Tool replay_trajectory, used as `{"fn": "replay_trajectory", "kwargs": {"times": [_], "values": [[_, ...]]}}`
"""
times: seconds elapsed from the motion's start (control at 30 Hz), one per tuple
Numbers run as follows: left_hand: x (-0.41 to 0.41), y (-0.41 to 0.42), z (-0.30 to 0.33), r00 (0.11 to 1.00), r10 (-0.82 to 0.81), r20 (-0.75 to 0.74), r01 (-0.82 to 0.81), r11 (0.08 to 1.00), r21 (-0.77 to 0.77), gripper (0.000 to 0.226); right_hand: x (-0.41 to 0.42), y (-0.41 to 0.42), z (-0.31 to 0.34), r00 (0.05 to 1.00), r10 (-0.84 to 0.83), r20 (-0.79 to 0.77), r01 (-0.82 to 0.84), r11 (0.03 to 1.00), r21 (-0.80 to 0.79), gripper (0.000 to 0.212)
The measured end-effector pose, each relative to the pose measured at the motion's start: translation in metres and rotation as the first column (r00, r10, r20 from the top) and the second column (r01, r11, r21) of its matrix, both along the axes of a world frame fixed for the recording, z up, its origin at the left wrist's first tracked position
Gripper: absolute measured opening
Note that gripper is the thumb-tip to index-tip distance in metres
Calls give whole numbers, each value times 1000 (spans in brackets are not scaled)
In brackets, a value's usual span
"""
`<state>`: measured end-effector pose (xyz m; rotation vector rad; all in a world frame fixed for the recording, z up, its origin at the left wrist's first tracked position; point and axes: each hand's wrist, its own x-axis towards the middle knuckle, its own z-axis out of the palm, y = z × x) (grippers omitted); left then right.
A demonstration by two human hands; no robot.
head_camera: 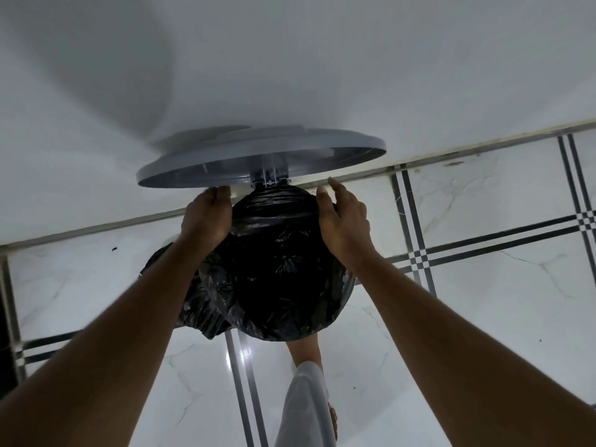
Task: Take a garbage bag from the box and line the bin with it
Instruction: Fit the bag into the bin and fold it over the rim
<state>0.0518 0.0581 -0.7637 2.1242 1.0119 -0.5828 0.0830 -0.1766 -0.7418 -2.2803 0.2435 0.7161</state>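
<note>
A black garbage bag (274, 262) is spread over the mouth of the bin, hiding the bin's body; its loose plastic hangs down over the near and left sides. The bin's grey round lid (193, 166) stands raised at the back on its hinge. My left hand (206, 217) presses on the bag at the left of the rim, fingers curled over the plastic. My right hand (342, 221) lies on the bag at the right of the rim, fingers bent around the edge. The box of bags is out of view.
The bin stands against a white wall (290, 59) on a glossy white tiled floor (483, 301) with black stripe lines. My leg in a light trouser and a bare foot (306, 353) are just in front of the bin.
</note>
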Motion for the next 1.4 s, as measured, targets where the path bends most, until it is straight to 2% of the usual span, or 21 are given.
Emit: {"fn": "replay_trajectory", "kwargs": {"times": [0.07, 0.2, 0.27, 0.37, 0.43, 0.53, 0.63, 0.73, 0.8, 0.93, 1.03, 1.1, 1.17, 1.23, 1.33, 1.4], "values": [[-16, -2, 8, 984, 48, 172, -63, 994, 84, 50, -10, -6, 7, 994, -38, 99, 39, 999, -13, 56], [-71, -20, 37, 896, -15, 443, -77, 979, 188, 26, -41, -16, 24, 981, -90, 174, 92, 996, -2, 36], [-99, -34, 57, 870, -45, 490, -36, 987, 154, 16, -61, -17, 37, 979, -114, 168, 109, 993, 43, 32], [-128, -58, 96, 844, -47, 534, 17, 998, 62, 15, -87, -14, 67, 954, -202, 223, 165, 971, 174, 13], [-138, -71, 128, 796, -116, 594, 49, 991, 128, 12, -97, -8, 98, 913, -267, 310, 187, 946, 265, 11], [-132, -82, 173, 685, -225, 693, -49, 935, 352, 27, -94, 1, 144, 822, -320, 470, 176, 929, 325, 24], [-108, -81, 198, 604, -290, 743, -127, 884, 449, 42, -79, 7, 168, 803, -278, 528, 118, 941, 317, 51], [-91, -73, 197, 656, -303, 691, -41, 901, 433, 54, -70, 11, 167, 841, -239, 485, 71, 938, 339, 53], [-90, -70, 194, 679, -276, 680, -24, 918, 397, 55, -70, 9, 165, 851, -241, 466, 76, 935, 345, 49], [-105, -69, 190, 686, -257, 680, -105, 891, 442, 38, -81, -3, 158, 813, -237, 531, 111, 960, 257, 30], [-129, -70, 170, 726, -264, 635, -9, 920, 392, 35, -100, -19, 133, 835, -195, 514, 134, 979, 153, 20], [-147, -73, 140, 802, -201, 563, 53, 962, 268, 26, -116, -31, 102, 894, -145, 424, 90, 985, 147, 23], [-163, -77, 104, 870, -135, 475, 86, 989, 123, 16, -128, -38, 72, 962, -93, 258, 59, 989, 137, 30], [-174, -82, 70, 916, -117, 384, 120, 993, 17, 22, -136, -41, 49, 989, -2, 149, -12, 995, 97, 42], [-176, -86, 41, 947, -133, 291, 143, 990, -12, 32, -140, -39, 28, 987, 127, 95, -129, 992, 7, 45], [-171, -84, 34, 956, -132, 261, 141, 990, -15, 30, -135, -39, 25, 990, 126, 64, -125, 992, -5, 44]]}}
